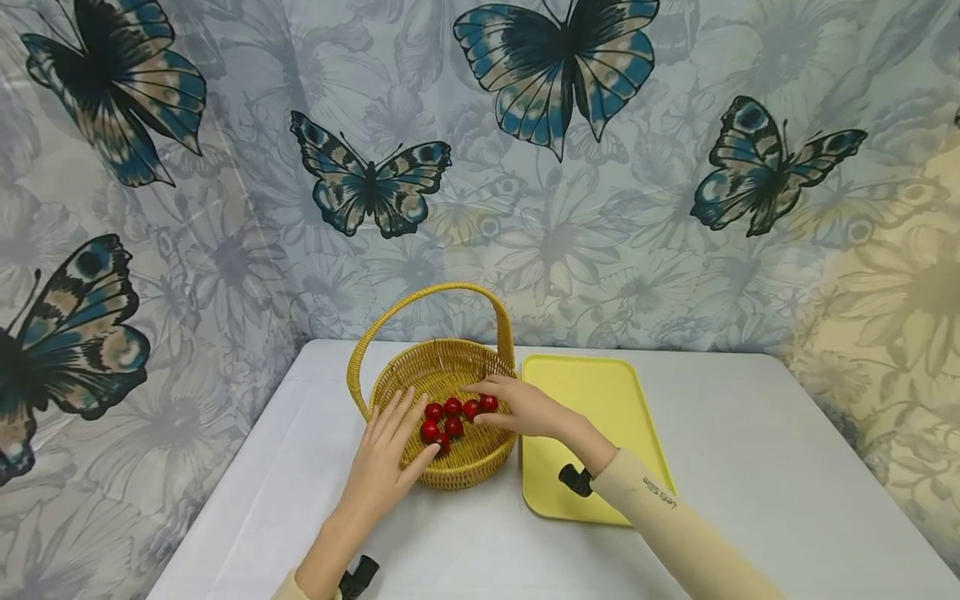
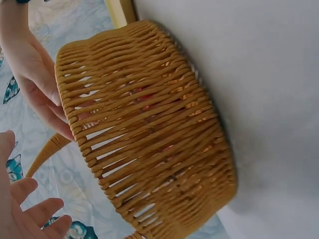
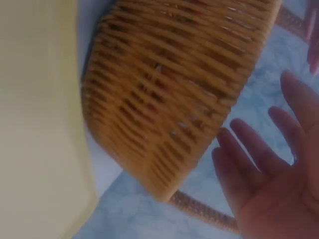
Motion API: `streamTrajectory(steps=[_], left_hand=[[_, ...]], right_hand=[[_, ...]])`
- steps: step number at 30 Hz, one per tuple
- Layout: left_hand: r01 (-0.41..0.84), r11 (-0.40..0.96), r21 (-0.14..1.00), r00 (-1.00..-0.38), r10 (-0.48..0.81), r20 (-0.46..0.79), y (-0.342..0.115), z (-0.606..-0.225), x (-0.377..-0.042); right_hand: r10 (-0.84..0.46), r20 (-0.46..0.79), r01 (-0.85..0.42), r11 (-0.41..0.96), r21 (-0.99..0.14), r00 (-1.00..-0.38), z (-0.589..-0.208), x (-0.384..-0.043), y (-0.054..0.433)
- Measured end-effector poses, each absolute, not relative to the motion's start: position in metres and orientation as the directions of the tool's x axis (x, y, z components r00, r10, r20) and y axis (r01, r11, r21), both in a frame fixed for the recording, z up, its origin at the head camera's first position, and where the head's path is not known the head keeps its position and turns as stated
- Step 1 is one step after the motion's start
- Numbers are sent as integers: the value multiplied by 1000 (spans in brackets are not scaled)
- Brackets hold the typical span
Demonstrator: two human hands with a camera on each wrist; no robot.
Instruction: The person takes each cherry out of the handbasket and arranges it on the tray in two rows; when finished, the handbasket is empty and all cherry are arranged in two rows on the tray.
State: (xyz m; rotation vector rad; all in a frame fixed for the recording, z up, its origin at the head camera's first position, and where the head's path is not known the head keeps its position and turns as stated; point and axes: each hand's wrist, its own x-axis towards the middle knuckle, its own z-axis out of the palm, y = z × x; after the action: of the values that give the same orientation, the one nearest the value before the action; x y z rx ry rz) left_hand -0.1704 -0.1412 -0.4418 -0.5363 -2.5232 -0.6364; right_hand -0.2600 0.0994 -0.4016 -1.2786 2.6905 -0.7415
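A round wicker basket (image 1: 467, 477) with a tall arched handle holds several shiny red round fruits (image 1: 453, 427). My left hand (image 1: 382, 458) is over the basket's near left rim, its fingers extended and spread. From the right, my right hand (image 1: 531, 408) reaches over the opposite rim with its fingers above the fruits. In the left wrist view the basket (image 2: 149, 124) shows from the side, the left hand's fingers (image 2: 47, 211) standing apart from it. Nothing sits in the palm of the right hand (image 3: 279, 184) in the right wrist view.
A yellow rectangular tray (image 1: 577, 467) lies on the white table (image 1: 735, 467), just right of the basket. Behind the table hangs a patterned cloth (image 1: 555, 233) with large butterflies. The basket's handle (image 1: 431, 292) arches up behind the hands.
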Motion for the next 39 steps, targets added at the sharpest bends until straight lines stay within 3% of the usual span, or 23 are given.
streamTrajectory(steps=[6,23,39], left_hand=[[465,817,341,-820,252,514,-150,-447,-157],[405,832,380,-831,161,533,-179,-465,-131],[253,794,552,-921,24,388,-203,-466,-144]], right_hand=[[-791,123,-746,498,-442,-600,-407,-265,84],[-824,-2,-711,490,-504,-566,-417,-284,68],[-844,-85,-663,475,-578,-530,-423,-288,49]])
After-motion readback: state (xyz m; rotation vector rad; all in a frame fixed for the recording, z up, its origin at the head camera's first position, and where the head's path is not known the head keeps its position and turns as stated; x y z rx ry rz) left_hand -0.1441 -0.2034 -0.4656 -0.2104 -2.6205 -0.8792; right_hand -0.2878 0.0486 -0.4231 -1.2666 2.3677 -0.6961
